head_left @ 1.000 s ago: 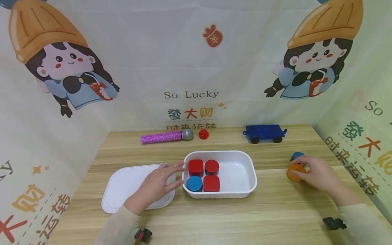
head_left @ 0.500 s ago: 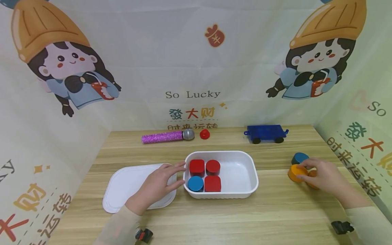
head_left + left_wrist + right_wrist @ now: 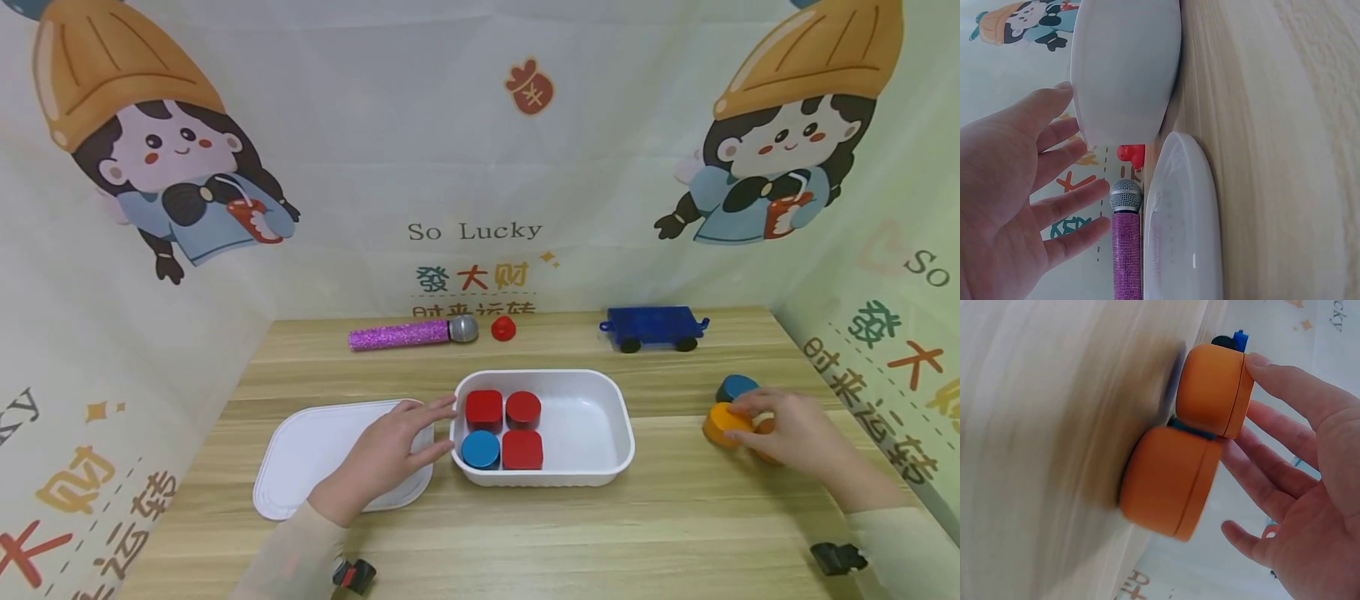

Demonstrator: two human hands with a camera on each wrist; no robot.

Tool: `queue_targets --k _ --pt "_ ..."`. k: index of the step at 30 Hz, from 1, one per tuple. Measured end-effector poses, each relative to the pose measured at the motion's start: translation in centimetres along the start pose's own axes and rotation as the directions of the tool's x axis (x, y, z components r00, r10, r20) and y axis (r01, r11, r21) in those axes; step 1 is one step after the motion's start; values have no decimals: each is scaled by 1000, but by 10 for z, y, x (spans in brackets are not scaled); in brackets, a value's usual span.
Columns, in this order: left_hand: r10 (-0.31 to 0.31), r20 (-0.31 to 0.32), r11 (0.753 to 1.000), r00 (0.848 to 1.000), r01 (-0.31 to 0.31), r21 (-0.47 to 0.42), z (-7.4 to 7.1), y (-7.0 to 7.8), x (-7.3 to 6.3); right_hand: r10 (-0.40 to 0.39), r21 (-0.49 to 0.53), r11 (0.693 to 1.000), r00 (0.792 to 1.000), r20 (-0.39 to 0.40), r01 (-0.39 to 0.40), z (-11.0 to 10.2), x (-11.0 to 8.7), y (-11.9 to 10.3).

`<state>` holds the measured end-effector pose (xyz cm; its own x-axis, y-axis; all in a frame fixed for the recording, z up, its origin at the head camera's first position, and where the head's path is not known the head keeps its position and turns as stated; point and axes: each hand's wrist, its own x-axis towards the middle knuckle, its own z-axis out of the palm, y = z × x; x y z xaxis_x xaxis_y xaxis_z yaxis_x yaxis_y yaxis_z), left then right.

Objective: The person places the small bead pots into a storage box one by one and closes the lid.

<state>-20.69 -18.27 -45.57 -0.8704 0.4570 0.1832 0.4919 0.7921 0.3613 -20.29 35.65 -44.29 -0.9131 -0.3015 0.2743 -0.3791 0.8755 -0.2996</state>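
Note:
In the head view, my right hand (image 3: 787, 425) pinches a small orange lidded tin (image 3: 722, 425) between thumb and fingers. A second orange tin (image 3: 1169, 481) stands right beside it, partly hidden by my hand in the head view. Just behind sits a blue round tin (image 3: 737, 387). My left hand (image 3: 386, 450) rests fingertips against the left rim of a white box (image 3: 588, 421), fingers spread and uncurled. Inside that box, on its left side, are a red square tin (image 3: 483, 408), a red round tin (image 3: 522, 408), a blue round tin (image 3: 480, 448) and another red square tin (image 3: 522, 450).
A white lid (image 3: 307, 458) lies flat under my left hand. Along the back of the wooden table (image 3: 570, 533) are a glittery purple microphone (image 3: 412, 333), a small red object (image 3: 503, 328) and a blue toy wagon (image 3: 652, 327). Printed cloth walls (image 3: 375, 125) enclose the table.
Over the second, the orange tin in my right hand's pinch has shifted slightly, and the tins beside it show more. The left hand keeps its place at the box rim.

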Motion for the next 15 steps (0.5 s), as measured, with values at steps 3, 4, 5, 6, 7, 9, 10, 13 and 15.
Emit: queue_targets --k 3,4,5,6,7,9,10,13,15 --pt "-4 4 1000 1000 4 1 0 0 0 -8 12 1000 1000 1 8 -1 4 -10" --pt "-3 4 1000 1000 3 3 0 0 0 -11 13 1000 1000 -4 11 -1 5 -14" --pt "-2 3 1000 1000 2 3 0 0 0 -14 20 1000 1000 -2 15 -2 7 -19" --pt "0 2 1000 1000 0 4 0 0 0 -16 24 1000 1000 0 16 -2 9 -24" --pt "2 0 1000 1000 -2 4 0 0 0 -15 26 1000 1000 -4 15 -3 10 -29" --pt "7 -4 1000 1000 -7 6 0 0 0 -10 39 999 1000 2 10 -5 15 -40" --pt "9 -6 1000 1000 -9 7 0 0 -1 -10 46 999 1000 5 9 -6 17 -45" --pt "13 -12 1000 1000 -13 10 0 0 -1 -6 71 997 1000 24 4 -9 26 -61" --pt "15 -17 1000 1000 -15 13 0 0 -1 -15 88 996 999 36 11 -12 33 -72"
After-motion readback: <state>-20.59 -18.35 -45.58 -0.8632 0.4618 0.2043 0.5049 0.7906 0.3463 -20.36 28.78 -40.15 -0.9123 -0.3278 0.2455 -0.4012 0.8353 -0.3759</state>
